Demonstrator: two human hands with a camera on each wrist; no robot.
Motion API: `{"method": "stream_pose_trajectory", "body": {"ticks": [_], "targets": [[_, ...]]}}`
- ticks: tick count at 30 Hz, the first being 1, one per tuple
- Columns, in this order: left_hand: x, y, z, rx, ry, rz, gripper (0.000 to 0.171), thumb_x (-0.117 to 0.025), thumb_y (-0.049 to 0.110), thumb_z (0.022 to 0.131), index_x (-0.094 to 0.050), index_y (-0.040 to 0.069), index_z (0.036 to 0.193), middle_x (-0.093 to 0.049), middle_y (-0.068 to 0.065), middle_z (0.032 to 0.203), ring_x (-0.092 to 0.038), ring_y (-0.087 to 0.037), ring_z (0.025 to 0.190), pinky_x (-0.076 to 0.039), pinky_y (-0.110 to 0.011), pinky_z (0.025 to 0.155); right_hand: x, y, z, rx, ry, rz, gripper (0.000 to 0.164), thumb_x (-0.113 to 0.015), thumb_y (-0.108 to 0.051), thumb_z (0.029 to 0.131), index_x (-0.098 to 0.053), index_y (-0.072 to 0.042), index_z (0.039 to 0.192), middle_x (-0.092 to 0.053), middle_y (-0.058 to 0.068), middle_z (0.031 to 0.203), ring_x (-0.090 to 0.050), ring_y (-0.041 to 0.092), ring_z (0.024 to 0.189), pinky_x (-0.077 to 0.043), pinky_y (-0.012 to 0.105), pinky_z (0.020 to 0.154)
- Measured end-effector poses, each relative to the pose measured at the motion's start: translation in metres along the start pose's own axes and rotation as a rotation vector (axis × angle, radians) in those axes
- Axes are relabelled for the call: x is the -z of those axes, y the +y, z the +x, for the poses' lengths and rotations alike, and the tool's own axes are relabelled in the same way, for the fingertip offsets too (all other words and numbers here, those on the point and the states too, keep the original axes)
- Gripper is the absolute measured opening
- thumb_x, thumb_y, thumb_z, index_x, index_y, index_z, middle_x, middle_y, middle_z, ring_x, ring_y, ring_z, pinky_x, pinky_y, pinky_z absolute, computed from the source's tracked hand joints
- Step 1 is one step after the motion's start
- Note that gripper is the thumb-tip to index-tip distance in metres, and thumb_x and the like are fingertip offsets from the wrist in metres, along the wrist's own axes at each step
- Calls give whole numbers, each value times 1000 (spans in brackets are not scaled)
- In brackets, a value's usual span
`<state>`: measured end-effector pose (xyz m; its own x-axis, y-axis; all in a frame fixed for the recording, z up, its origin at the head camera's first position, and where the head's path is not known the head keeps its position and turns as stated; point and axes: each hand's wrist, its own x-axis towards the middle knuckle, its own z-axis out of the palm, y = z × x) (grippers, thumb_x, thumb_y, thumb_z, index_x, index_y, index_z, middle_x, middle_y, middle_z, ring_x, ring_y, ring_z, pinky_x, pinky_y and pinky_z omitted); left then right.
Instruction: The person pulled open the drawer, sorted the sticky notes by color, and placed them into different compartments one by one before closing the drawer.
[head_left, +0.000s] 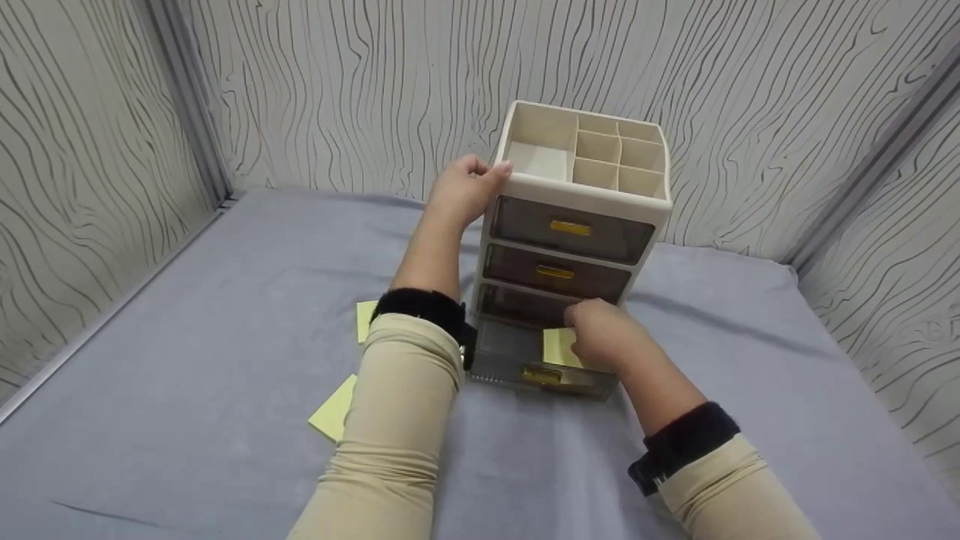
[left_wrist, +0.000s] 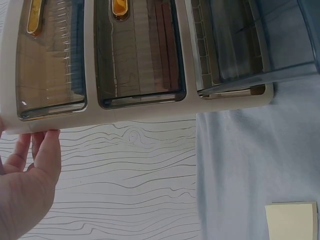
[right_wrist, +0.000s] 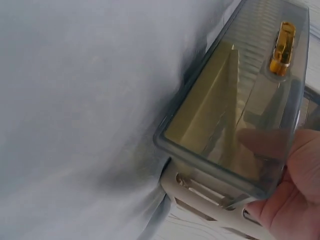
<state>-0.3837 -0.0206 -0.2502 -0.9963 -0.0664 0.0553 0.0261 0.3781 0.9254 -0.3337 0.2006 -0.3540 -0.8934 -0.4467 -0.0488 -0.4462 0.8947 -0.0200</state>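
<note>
A white drawer organizer (head_left: 577,191) with smoky clear drawers and gold handles stands upright on the cloth. My left hand (head_left: 466,191) grips its upper left corner, thumb at the front rim and fingers at the side; in the left wrist view those fingers (left_wrist: 47,155) touch the side wall. The bottom drawer (head_left: 499,367) is pulled out. My right hand (head_left: 609,334) reaches into it and pinches a yellow sticky note pad (head_left: 557,347), partly hidden by the hand. Through the clear drawer front (right_wrist: 250,95), the right wrist view shows yellow paper and my fingertips inside.
Two more yellow pads, an upper pad (head_left: 365,319) and a lower pad (head_left: 334,411), lie on the grey-blue cloth (head_left: 225,337), partly behind my left arm. The organizer's top has divided compartments (head_left: 619,154). Wood-patterned panels (head_left: 360,90) stand behind and at both sides.
</note>
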Motion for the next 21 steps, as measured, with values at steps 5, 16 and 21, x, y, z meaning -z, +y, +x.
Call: {"method": "stream_pose_trajectory", "body": {"ticks": [5,16,21], "targets": [[0,0,0,5,1,6,38,-54,52,86,-55,15,93,-57,-1,99,-52,-17,93,-43,-31,78,-5,-5,1,7,-16,-106,12,-61,4,71,-58,-6,77,-59,7,73,-58,25,71,-47,40,65],[0,0,0,19,3,1,36,-54,51,86,-55,16,94,-57,0,99,-52,-17,94,-43,-32,79,-12,-9,1,9,2,-197,9,-56,2,75,-57,-6,72,-62,13,77,-60,32,74,-49,43,67],[-1,0,-1,19,8,14,36,-53,52,86,-54,16,94,-57,0,100,-52,-17,95,-43,-34,80,-12,-8,1,34,-37,-207,9,-54,0,75,-58,-5,69,-62,14,76,-59,32,71,-49,43,67]]}}
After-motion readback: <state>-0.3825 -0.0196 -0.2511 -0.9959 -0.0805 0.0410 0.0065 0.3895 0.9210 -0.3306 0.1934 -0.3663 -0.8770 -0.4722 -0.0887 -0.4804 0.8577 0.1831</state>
